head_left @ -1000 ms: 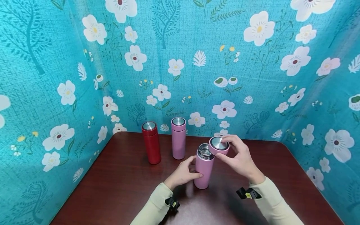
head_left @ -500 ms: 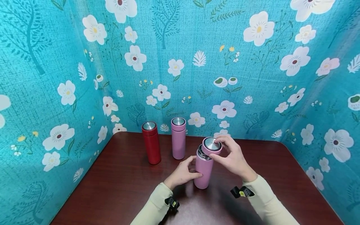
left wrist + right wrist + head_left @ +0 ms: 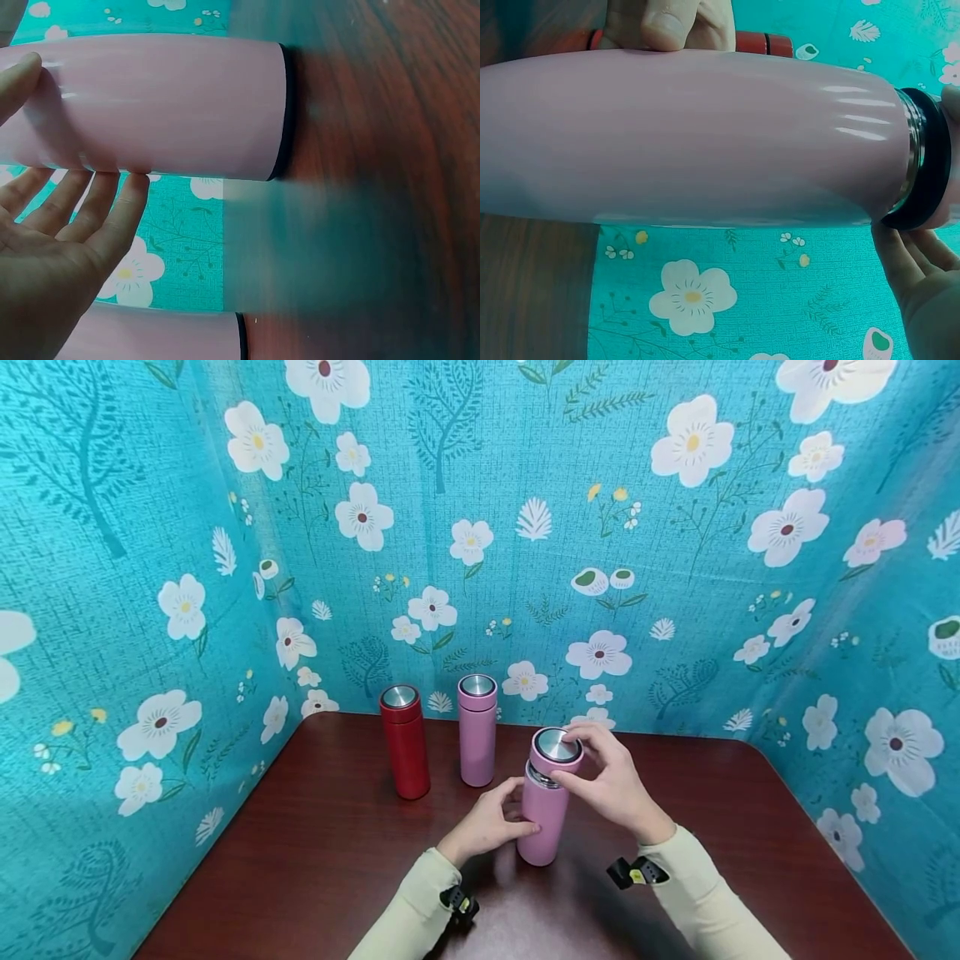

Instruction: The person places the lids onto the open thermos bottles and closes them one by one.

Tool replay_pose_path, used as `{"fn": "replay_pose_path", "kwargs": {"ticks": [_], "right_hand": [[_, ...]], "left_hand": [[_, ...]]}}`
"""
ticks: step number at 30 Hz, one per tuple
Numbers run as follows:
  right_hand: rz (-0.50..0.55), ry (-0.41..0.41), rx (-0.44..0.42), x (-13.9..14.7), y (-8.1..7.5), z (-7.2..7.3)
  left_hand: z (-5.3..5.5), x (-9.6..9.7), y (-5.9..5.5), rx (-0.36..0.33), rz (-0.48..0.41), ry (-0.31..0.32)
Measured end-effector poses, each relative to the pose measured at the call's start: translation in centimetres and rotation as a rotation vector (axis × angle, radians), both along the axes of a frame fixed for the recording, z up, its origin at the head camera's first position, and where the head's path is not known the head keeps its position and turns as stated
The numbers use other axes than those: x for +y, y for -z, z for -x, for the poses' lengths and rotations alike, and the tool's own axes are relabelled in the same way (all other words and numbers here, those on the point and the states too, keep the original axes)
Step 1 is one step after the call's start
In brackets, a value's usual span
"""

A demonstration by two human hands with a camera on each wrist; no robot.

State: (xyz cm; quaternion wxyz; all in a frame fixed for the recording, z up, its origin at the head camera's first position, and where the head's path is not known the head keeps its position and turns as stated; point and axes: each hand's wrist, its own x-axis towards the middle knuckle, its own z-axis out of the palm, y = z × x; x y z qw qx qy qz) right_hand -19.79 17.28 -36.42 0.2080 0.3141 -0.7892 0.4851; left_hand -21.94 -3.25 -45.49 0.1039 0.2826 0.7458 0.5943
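Observation:
An upright pink thermos bottle (image 3: pixel 545 818) stands on the table, its lower body gripped by my left hand (image 3: pixel 486 827). In the left wrist view the thumb lies on one side of the bottle (image 3: pixel 180 105) and the fingertips touch the other. My right hand (image 3: pixel 613 787) pinches the pink lid (image 3: pixel 555 747), with its silver top, at the bottle's mouth. The lid sits slightly tilted, and a strip of the steel neck (image 3: pixel 543 778) shows beneath it. In the right wrist view, steel thread shows between the bottle body (image 3: pixel 705 135) and the lid's dark lower edge (image 3: pixel 930 161).
A red thermos (image 3: pixel 406 752) and a second pink thermos (image 3: pixel 477 743), both lidded, stand upright behind and left of the hands. The dark wooden table (image 3: pixel 315 860) meets a blue flowered cloth (image 3: pixel 525 593) at its back and sides.
My right hand has brought the lid leftward from beside the open mouth to over it, covering the opening. The left hand and the bottle have stayed in place.

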Motion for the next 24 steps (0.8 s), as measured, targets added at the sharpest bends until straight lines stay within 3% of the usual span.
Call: {"fn": "replay_pose_path", "kwargs": {"ticks": [14, 21, 24], "right_hand": [[-0.079, 0.048, 0.029, -0.4, 0.4, -0.3], [-0.060, 0.045, 0.034, -0.2, 1.3, 0.2], [-0.064, 0.048, 0.042, -0.4, 0.8, -0.2]], "left_hand": [[0.0, 0.1, 0.2, 0.004, -0.005, -0.002], [1.5, 0.4, 3.0, 0.025, 0.013, -0.025], [0.9, 0.4, 2.0, 0.020, 0.006, -0.019]]}}
